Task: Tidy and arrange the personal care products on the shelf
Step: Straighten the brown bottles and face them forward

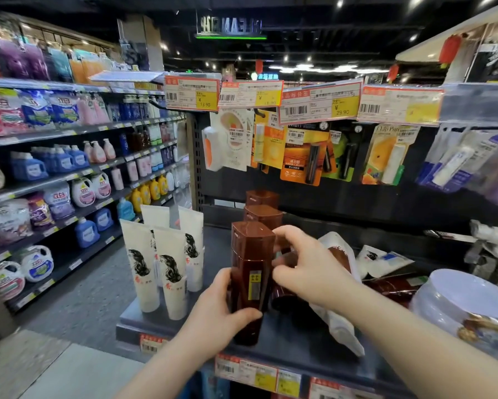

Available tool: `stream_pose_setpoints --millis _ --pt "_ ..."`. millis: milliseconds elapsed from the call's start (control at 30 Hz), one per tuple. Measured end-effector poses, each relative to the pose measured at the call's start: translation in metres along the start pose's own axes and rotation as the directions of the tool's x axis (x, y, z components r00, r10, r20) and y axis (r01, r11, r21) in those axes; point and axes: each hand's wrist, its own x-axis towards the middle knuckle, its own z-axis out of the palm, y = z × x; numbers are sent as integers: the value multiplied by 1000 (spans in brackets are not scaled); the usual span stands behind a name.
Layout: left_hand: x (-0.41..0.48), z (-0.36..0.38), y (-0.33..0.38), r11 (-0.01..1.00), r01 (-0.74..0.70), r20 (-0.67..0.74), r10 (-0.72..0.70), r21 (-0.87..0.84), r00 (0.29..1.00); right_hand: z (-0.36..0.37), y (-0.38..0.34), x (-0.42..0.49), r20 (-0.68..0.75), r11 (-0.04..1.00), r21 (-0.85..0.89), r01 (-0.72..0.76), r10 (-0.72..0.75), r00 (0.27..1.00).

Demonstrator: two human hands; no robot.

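I see the front brown bottle (252, 272) standing upright near the front edge of the dark shelf (285, 341), first in a row. My left hand (222, 312) grasps it low down, fingers on its left side and the thumb curled across the lower front. Two more brown bottles stand behind it in line, the middle one (263, 216) and the back one (262, 198), each showing mostly its cap.

My right hand (302, 269) is at the front bottle's right side, fingers curled. They sit against the bottle and against another brown shape just behind it, and I cannot tell which of the two they hold, or whether they hold anything.

Under my right wrist a white pouch (340, 326) lies flat on the shelf. Beyond it a brown bottle on its side (392, 283) lies near a big white tub (466, 298) at the right edge. To the left of the row, a group of white tubes (170, 269) stands cap-down.

Price tags (259, 375) run along the shelf's front lip. Above, carded lip balms (305, 154) hang under a row of price labels (320, 102). On the far left, an aisle of detergent bottles (54, 182) stretches away.
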Motion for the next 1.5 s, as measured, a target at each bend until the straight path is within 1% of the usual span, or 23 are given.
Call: stream_pose_setpoints --millis 33,133,200,233,267,367,433,500,733,900,1033,1233,1267,1333,1400,1433,1500 --pt "0 0 0 1000 -3 2 3 5 1000 -8 -2 2 -17 999 -30 14 -14 1000" --pt "1 0 -1 1000 0 0 0 16 1000 -26 -10 16 -126 994 -100 49 -62 990" --pt "2 1 -1 1000 5 -6 -5 26 1000 -34 -16 31 -135 980 -183 71 -96 986" --pt "2 1 0 999 12 -8 -11 31 1000 -36 -18 38 -99 967 -246 71 -98 990" --pt "2 1 0 999 18 -12 -18 33 1000 -38 -20 46 -34 951 -300 75 -89 995" --pt "2 0 0 999 30 -30 -29 32 999 -38 -21 66 214 930 -348 120 -46 976" --pt "2 -1 0 999 33 -25 -32 30 999 -35 -18 73 277 910 -392 136 -25 961" --pt "2 0 1 999 34 -24 -33 28 999 -34 -15 78 276 908 -399 129 -15 961" --pt "2 -2 1 998 50 -61 -48 25 997 -22 -11 85 218 936 -325 133 -63 974" --pt "3 -2 -1 997 67 -77 -65 24 995 -18 -13 89 211 938 -314 150 -85 974" --pt "3 -2 -1 995 91 -71 -88 35 994 -21 -13 90 250 937 -318 142 -62 966" --pt "1 0 -10 990 140 -42 -141 -11 989 -36 -18 92 339 930 -343 136 -13 941" --pt "0 1 -13 989 148 -28 -148 -9 989 -41 -19 94 323 933 -336 129 -15 946" --pt "0 4 -18 987 160 -9 -160 -6 987 -51 -20 100 243 938 -326 115 -34 970" --pt "0 5 -21 987 164 0 -164 0 987 -55 -19 107 184 914 -389 113 -43 982" --pt "0 5 -22 987 161 3 -161 6 987 -55 -17 110 190 885 -449 120 -37 981" --pt "1 4 -22 987 160 9 -160 13 987 -51 -13 117 247 826 -547 136 4 969"
